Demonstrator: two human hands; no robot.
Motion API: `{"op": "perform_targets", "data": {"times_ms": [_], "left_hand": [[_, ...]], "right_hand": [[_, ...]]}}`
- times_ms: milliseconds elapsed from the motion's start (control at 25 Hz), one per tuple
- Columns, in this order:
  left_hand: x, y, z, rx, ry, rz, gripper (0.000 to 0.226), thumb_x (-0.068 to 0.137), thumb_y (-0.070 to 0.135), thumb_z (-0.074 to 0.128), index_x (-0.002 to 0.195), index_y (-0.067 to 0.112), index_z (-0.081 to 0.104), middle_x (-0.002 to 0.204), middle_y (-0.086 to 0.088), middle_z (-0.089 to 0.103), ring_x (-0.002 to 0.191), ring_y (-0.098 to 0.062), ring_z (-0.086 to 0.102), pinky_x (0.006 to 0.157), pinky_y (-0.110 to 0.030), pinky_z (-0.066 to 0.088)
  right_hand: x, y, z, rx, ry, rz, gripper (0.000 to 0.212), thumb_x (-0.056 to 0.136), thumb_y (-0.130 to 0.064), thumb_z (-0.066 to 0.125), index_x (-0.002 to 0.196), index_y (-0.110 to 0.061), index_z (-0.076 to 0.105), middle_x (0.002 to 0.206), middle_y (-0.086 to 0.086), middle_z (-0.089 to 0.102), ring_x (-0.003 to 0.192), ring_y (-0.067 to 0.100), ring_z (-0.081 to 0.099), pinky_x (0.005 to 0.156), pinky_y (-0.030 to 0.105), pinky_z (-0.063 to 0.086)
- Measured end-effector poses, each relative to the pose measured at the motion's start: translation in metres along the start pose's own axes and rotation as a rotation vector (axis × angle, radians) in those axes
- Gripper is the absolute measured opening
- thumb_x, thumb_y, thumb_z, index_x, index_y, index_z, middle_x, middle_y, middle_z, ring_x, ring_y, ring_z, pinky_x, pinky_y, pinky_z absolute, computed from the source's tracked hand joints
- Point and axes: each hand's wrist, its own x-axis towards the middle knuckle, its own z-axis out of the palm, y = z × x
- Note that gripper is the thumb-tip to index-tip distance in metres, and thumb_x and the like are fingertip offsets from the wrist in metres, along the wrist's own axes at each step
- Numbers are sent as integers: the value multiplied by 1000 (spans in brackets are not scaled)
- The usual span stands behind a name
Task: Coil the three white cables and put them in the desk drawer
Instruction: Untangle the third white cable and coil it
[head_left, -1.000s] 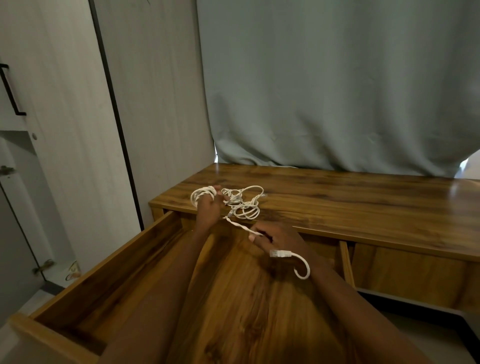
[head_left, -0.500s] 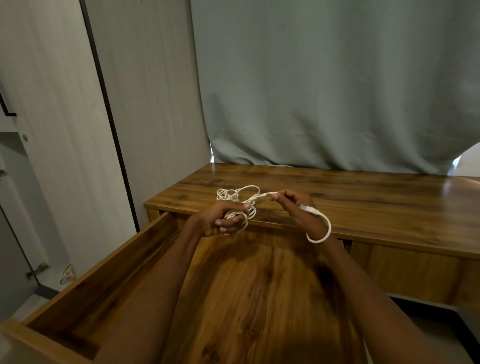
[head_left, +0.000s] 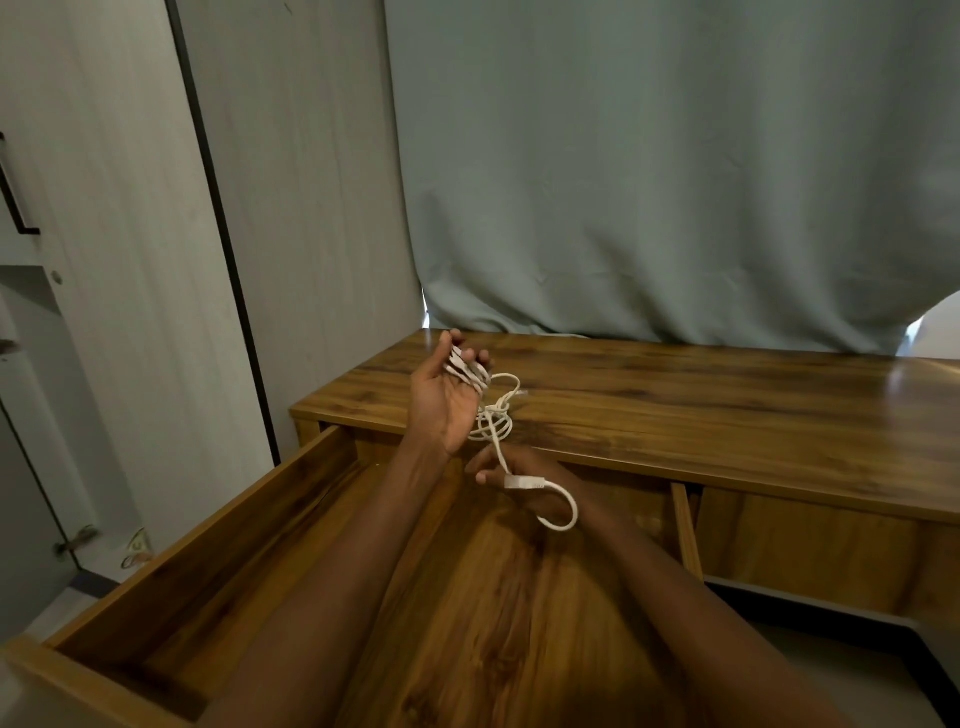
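Head view: two hands above open drawer. Left hand palm up near desk front-left corner, white cable looped round fingers. Right hand pinches cable's free end below. Cable count in tangle: cannot tell.

Two hands, one cable bundle, one open drawer.

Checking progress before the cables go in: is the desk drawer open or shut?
Open. The drawer is pulled far out from the desk, its wooden floor showing; no cable lies in it.
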Motion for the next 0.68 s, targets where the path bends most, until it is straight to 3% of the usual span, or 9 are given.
{"op": "perform_targets", "data": {"times_ms": [80,160,240,360,520,600,680], "left_hand": [[5,-6,-6,276,119,87,19,101,25,51,92,14,64,77,-6,61,80,-20,58,76,-32,52],[4,-12,-15,815,168,129,35,103,35,48,78,16,65,74,-7,63,71,-19,58,70,-35,49],[1,-18,-25,1244,77,110,47,104,40,46,71,11,63,67,-4,63,63,-12,59,68,-32,48],[-4,-20,-39,1576,-108,51,52,103,42,46,68,6,60,62,-5,63,59,-9,57,68,-33,46],[-15,-24,-40,1662,-224,-68,56,105,49,34,69,18,63,68,0,64,61,-7,54,64,-30,39],[-19,-28,-38,1527,-210,-182,56,104,52,31,77,17,66,70,0,66,58,-9,54,59,-30,37],[-20,-30,-31,1347,-182,-272,50,99,47,32,85,13,65,66,-2,63,52,-11,49,52,-30,33]], "right_hand": [[-7,-7,3,46,-90,64,21,98,-27,66,114,-13,67,81,-7,67,59,-1,62,56,20,52],[-9,-18,0,214,-228,165,19,100,-20,61,119,-14,63,70,3,59,44,4,52,43,18,45],[-9,-26,-12,374,-340,295,25,100,-14,60,125,-13,60,74,13,55,46,8,51,43,22,46],[-11,-28,-36,499,-284,416,29,96,-19,67,124,-14,63,58,-1,49,49,9,53,46,22,46],[-21,-27,-54,702,-134,450,28,94,-17,68,122,-13,66,59,-4,57,49,5,58,45,18,51],[-21,-26,-58,938,-41,408,21,94,-18,64,111,-8,71,64,3,65,52,9,66,48,19,57],[-21,-23,-58,1174,7,352,31,93,-26,56,101,-1,74,77,15,74,59,18,74,53,22,60]]}}
